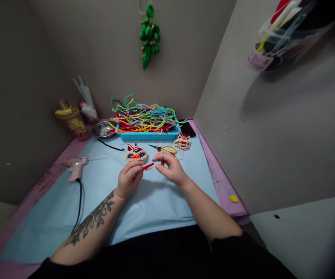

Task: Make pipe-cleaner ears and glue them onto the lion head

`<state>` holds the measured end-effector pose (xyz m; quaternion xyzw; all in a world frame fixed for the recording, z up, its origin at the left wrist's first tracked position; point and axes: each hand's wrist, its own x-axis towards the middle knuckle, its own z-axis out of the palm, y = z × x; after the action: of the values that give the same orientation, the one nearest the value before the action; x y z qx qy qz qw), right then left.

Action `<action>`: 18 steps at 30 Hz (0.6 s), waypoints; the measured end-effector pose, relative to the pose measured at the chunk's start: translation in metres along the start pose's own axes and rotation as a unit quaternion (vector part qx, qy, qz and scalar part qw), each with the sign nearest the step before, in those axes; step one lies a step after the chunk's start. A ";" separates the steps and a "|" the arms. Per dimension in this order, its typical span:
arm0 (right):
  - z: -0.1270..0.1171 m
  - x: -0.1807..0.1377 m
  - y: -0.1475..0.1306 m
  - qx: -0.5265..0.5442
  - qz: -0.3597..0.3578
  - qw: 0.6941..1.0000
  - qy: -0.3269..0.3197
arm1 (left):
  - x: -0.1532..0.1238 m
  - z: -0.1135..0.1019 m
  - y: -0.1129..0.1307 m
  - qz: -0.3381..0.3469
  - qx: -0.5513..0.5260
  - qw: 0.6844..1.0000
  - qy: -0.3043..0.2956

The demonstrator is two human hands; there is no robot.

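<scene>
My left hand (pixel 129 179) is closed in a pinch on a short red and white pipe cleaner piece (pixel 149 166), which sticks out to the right of the fingertips. My right hand (pixel 170 168) hovers at the white end of that piece, thumb and forefinger apart; whether the thumb touches it I cannot tell. Just beyond my left hand lies a cream pipe cleaner lion head (pixel 136 154) with a red ear, a striped horn and blue and orange parts. Yellow-handled scissors (pixel 167 148) lie behind my right hand. A second cream and red lion head (pixel 182 142) sits farther right.
A blue tray (pixel 148 136) heaped with colourful pipe cleaners stands at the back, beside a metal bowl (pixel 105 130). At left are a pink glue gun (pixel 78 168) with a black cord and a lidded cup (pixel 76 124). A yellow disc (pixel 233 198) lies at right.
</scene>
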<state>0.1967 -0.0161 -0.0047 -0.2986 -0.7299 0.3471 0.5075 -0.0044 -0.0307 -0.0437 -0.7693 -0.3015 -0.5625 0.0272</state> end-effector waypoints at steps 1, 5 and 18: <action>0.000 0.000 0.001 0.006 0.008 1.000 -0.004 | -0.002 0.000 -0.001 -0.002 -0.002 1.000 -0.003; 0.002 0.000 0.002 0.017 0.025 0.999 -0.011 | -0.007 0.001 -0.004 -0.020 0.010 1.000 -0.019; 0.006 0.000 0.001 0.031 0.030 0.999 -0.012 | 0.001 0.001 0.002 -0.006 -0.008 1.000 -0.012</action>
<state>0.1913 -0.0161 -0.0070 -0.3007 -0.7155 0.3883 0.4968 -0.0022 -0.0313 -0.0424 -0.7745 -0.3023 -0.5554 0.0140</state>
